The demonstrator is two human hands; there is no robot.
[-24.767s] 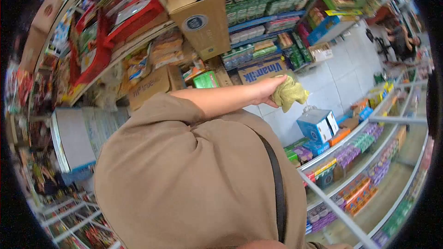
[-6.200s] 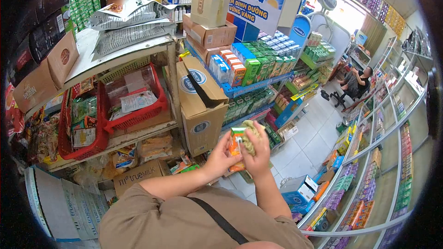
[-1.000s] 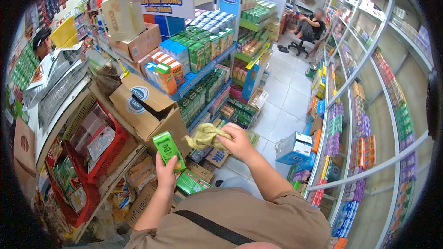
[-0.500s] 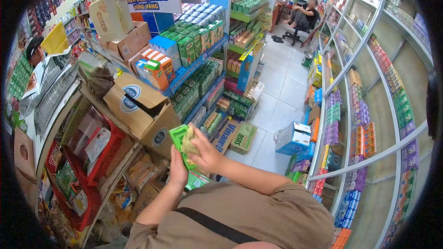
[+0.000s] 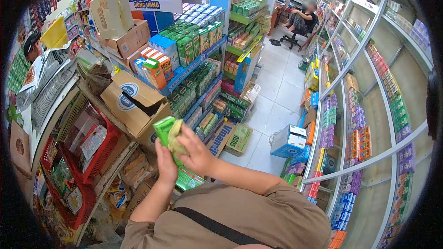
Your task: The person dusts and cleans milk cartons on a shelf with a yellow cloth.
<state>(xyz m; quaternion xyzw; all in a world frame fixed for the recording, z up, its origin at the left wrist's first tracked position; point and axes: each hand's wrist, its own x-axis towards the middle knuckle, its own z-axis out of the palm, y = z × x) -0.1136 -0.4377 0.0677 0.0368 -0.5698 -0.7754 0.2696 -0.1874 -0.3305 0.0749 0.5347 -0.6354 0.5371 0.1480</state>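
In front of my chest, my left hand (image 5: 167, 165) holds a green carton pack (image 5: 163, 126) from below and the side, fingers closed along its edge. My right hand (image 5: 196, 156) grips a crumpled yellowish cloth (image 5: 174, 137) and presses it against the pack's face. The pack is tilted, and its lower part is mostly covered by the cloth and my fingers. Just below my wrists lies another green carton pack (image 5: 189, 180), partly hidden by my arms.
To the left are an open Dutch Lady cardboard box (image 5: 131, 106) and red baskets (image 5: 104, 152). Ahead stands a rack of milk cartons (image 5: 194, 71). A blue-and-white box (image 5: 289, 140) sits on the tiled floor (image 5: 270, 94) by the glass cabinet (image 5: 369, 152). A person (image 5: 302, 20) sits far back.
Both hands have shifted slightly left with the pack and the cloth, and the pack's tilt has changed a little. The seated person's arm has moved. The view has turned slightly.
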